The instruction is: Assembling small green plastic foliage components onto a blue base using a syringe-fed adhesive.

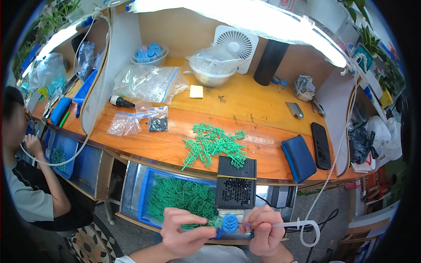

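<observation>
Close to the lower edge, my left hand point(186, 232) is closed in a pinch on a small green branch piece point(215, 222), partly hidden by the fingers. A round blue disc with an openwork face point(230, 223) sits against that piece, between my two hands. My right hand point(265, 229) pinches a thin pen-like tool at the end of a white tube point(285, 224), its tip pointing at the disc. Just beyond, a black grooved block point(237, 166) with a yellow band carries many tiny black beads point(237, 191). Green branch pieces point(215, 142) lie heaped on the bench behind it.
A blue tray point(144, 197) of green branches sits in the open drawer. Zip bags point(147, 83), a dark bottle point(121, 101), a plastic bowl point(212, 76) and a fan point(236, 44) stand farther back. At right lie a blue pouch point(298, 158) and a phone point(321, 144). Another person sits left.
</observation>
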`<state>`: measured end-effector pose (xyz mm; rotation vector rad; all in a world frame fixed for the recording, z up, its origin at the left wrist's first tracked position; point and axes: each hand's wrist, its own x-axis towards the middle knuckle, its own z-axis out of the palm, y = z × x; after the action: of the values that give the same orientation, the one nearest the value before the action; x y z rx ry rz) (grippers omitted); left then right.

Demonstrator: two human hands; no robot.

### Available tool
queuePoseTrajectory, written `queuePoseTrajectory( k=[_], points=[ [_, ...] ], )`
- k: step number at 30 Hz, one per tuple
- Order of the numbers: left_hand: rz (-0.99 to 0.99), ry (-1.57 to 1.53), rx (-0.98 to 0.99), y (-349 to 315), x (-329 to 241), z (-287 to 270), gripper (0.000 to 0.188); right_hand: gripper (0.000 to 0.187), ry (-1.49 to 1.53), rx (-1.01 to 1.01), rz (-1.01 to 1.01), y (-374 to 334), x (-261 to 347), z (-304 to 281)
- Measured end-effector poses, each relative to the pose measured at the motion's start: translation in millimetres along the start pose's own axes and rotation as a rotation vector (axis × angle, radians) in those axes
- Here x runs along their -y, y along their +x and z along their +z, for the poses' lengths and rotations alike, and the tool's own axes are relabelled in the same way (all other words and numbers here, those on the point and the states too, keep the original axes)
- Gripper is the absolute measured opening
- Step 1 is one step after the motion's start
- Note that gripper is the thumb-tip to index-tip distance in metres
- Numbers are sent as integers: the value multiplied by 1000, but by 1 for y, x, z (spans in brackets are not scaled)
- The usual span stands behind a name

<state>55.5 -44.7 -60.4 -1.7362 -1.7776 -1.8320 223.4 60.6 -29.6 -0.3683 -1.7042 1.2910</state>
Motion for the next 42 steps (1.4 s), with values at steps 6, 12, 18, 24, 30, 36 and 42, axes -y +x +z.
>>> queuePoseTrajectory(
  k=[6, 12, 18, 24, 30, 36, 42],
  points=[
    [-137, 206, -118, 14, 28, -9, 25, 31, -9, -75, 4, -4, 2, -1],
    [-175, 453, -193, 36, 47, -8, 29, 33, -14, -134, -48, -4, 1, -4],
    [-147, 518, -169, 52, 55, 0, 24, 34, -20, -134, -51, -6, 3, -6],
    [-143, 483, -228, 57, 56, 1, 15, 34, -22, -143, -24, -9, 3, -7],
    [-195, 405, -277, 59, 55, 4, 10, 34, -19, -114, -44, -7, 1, -5],
    [-174, 435, -248, 49, 49, 6, 10, 33, -27, -106, -47, -4, 3, -4],
    [-225, 358, -235, 47, 53, 1, 11, 33, -19, -103, -48, -5, 4, -4]
  ],
)
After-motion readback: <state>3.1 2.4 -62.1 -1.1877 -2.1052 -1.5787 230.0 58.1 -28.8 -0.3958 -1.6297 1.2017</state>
